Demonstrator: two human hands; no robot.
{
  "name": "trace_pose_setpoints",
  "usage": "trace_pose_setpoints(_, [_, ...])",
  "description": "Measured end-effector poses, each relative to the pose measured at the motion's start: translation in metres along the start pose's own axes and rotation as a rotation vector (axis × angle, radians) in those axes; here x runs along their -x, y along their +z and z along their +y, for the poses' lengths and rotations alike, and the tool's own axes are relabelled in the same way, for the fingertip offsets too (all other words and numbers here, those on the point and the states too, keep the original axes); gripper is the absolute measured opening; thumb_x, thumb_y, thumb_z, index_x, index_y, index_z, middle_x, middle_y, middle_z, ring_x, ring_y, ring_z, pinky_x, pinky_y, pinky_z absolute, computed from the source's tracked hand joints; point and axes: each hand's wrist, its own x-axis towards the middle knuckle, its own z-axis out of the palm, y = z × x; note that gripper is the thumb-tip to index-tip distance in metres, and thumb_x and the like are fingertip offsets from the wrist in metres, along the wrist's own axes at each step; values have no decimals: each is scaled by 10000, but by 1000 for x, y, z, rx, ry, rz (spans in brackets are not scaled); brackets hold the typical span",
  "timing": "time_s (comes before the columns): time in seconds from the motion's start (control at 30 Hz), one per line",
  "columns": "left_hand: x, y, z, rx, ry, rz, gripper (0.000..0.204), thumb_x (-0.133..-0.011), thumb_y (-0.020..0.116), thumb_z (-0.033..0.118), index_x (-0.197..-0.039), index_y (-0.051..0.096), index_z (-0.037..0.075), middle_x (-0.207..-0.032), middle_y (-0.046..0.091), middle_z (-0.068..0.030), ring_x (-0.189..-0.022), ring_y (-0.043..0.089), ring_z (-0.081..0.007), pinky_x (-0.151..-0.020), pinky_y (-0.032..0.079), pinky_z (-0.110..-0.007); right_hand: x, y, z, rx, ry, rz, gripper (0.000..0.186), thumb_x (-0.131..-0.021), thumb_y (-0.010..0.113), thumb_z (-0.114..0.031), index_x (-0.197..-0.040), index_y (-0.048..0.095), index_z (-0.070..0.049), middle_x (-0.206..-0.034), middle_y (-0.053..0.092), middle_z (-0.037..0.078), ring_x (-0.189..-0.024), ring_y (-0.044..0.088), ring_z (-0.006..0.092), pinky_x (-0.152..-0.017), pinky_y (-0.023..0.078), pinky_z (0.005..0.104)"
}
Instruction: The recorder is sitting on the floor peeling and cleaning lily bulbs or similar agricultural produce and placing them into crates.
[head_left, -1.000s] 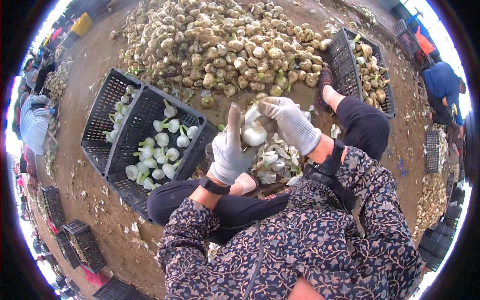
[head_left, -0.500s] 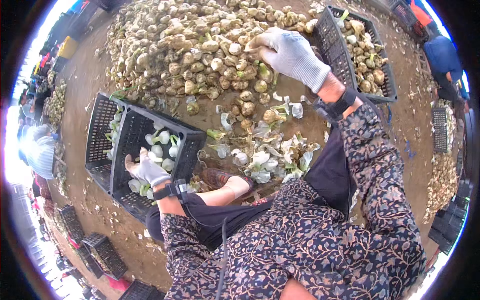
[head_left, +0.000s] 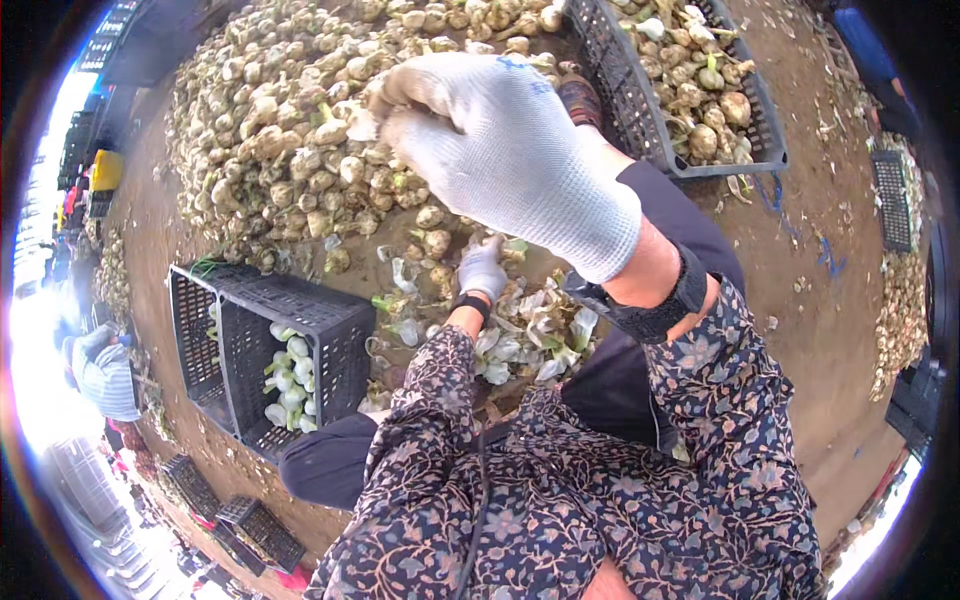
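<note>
My right hand, in a pale knitted glove, is raised close to the view above the pile of garlic bulbs. Its fingers are curled in. Whatever they may hold is hidden. Lower down, my left hand, gloved too, reaches to the ground between the pile's near edge and a heap of stripped garlic skins. Its fingers are small and partly hidden, so their grip is unclear. Left of it, a tipped black plastic crate holds several clean white garlic bulbs.
At upper right stands a black crate of untrimmed garlic. A shoe rests beside it. My bent knees flank the skins. More crates lie at lower left. A person in a striped top sits at far left.
My right hand has lifted off the pile, coming much nearer to the view. My left hand has left the tipped crate and moved right, to the ground by the skins. The whole view has shifted.
</note>
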Motion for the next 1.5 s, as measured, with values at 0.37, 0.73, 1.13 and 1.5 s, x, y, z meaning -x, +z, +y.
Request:
trace_pose_setpoints(0.37, [161,-171,33,1559,76,377,635,-826,733,-20,-1395,453,-35,-1152,648,-79,-941,652,-137,-791,559,-245,53,32,-1,59,87,-526,434,-882,567,-210,-1266,584,-9,-991,683,260,-884,669,425,-802,530,480])
trace_pose_setpoints(0.73, [263,-214,44,175,140,1017,647,-636,806,118,-1251,626,25,-1078,587,-155,-1001,592,-307,-862,501,-380,114,95,-81,-537,573,-727,238,-911,566,-129,-1035,699,26,-693,645,29,-615,579,94,-553,474,269])
trace_pose_setpoints(1.13, [280,-229,47,561,253,1000,664,-626,823,54,-1256,623,-5,-1091,591,-125,-997,605,-242,-882,509,-333,89,62,-59,282,139,-741,373,-886,661,-238,-1255,678,-188,-1010,743,102,-860,703,205,-788,548,326])
trace_pose_setpoints(1.5, [278,-219,70,742,284,905,729,-734,810,92,-1379,503,-51,-1077,635,-153,-940,652,-236,-797,543,-339,130,94,-63,-525,279,-421,144,-895,650,-54,-1006,689,30,-811,698,95,-797,619,99,-721,515,308])
